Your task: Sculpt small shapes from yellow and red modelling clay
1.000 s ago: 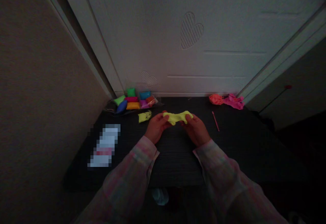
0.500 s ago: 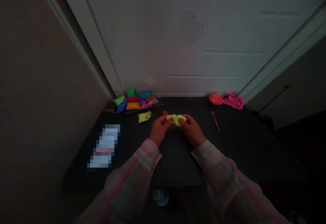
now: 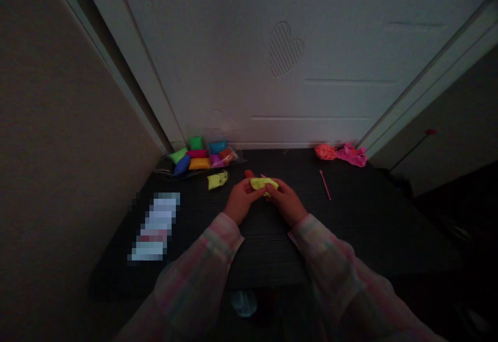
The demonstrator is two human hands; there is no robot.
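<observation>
A lump of yellow modelling clay (image 3: pixel 258 182) is held above the dark table between both hands. My left hand (image 3: pixel 239 202) grips its left side, thumb on the near face. From the right, my right hand (image 3: pixel 288 203) pinches the other end, and the two thumbs nearly meet. Behind the fingers an orange-red piece (image 3: pixel 249 174) peeks out, mostly hidden. A torn yellow clay packet (image 3: pixel 218 180) lies to the left of my left hand. Off to the right of my right hand rests a thin pink modelling stick (image 3: pixel 325 185).
Several coloured clay packets (image 3: pixel 199 163) in clear plastic lie at the back left. An orange clay piece (image 3: pixel 325 151) and a pink clay piece (image 3: pixel 352 154) sit at the back right. A blurred-out bright rectangle (image 3: pixel 157 227) lies on the left of the table (image 3: pixel 350 238). A white door panel (image 3: pixel 218 46) stands behind.
The yellow clay has been squeezed from a stretched two-lobed shape into a more folded, compact lump. My hands have drawn closer together. The whole view has shifted slightly.
</observation>
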